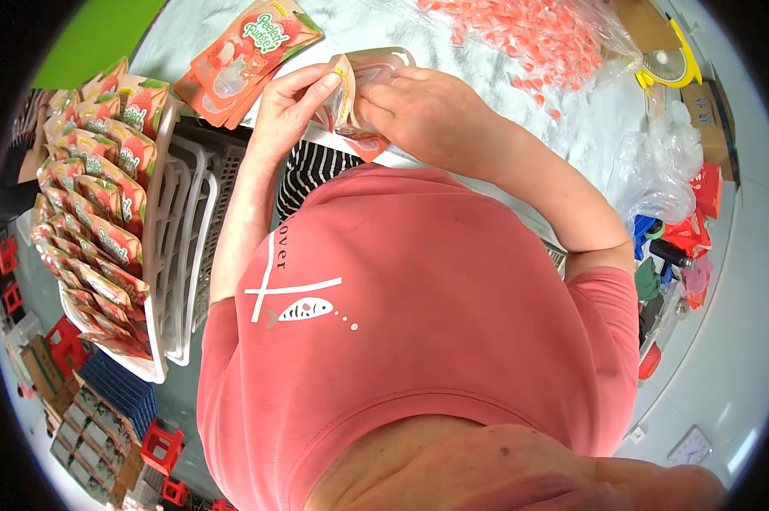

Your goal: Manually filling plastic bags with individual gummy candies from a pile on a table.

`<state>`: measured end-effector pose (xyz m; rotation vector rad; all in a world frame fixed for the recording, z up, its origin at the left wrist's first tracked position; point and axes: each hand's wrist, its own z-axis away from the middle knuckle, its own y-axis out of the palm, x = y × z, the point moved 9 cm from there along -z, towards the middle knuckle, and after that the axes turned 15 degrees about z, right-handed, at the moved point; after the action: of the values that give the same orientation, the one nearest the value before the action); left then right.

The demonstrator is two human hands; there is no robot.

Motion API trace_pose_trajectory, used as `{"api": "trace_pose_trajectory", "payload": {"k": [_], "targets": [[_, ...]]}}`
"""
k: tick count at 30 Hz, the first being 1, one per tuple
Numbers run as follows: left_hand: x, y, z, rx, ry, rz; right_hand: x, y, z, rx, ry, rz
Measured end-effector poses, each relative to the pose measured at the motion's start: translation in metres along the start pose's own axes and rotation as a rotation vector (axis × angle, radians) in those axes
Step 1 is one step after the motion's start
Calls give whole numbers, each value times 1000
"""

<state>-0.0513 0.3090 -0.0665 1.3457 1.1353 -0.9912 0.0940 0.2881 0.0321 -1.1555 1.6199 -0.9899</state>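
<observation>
Both hands are together at the table's near edge, around one candy pouch (348, 92) whose mouth is spread apart. My left hand (292, 104) pinches the pouch's left side between thumb and fingers. At its right side, my right hand (431, 112) is curled, its fingertips hidden in or behind the pouch mouth; what they hold cannot be made out. Just left of the hands, a fanned stack of flat red-orange pouches (252, 60) lies on the table. Beyond my right hand spreads a heap of small wrapped red candies (521, 38), a few lying loose at its near side.
At the left, a white crate (158, 255) holds rows of filled pouches (103, 196), with more white baskets (188, 247) beside it. On the right are a yellow tape dispenser (674, 64), clear plastic bags (661, 170) and a cardboard box (708, 119). Red crates (160, 444) stand on the floor.
</observation>
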Motion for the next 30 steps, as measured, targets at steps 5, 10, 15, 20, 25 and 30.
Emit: {"api": "trace_pose_trajectory", "payload": {"k": [5,10,15,20,25,30], "targets": [[-23,31,15,-16,135,7,-11,1,1,106,69,-61],[-39,55,20,108,159,-10,7,24,-1,581,-105,-442],[-27,30,27,-18,159,100,-7,-8,4,254,114,-273],[-46,58,27,79,168,-5,8,20,7,343,-68,-278],[-52,58,28,141,228,-74,14,16,1,339,-61,-379],[-40,-4,39,-207,183,15,-11,-23,2,161,129,-452]]}}
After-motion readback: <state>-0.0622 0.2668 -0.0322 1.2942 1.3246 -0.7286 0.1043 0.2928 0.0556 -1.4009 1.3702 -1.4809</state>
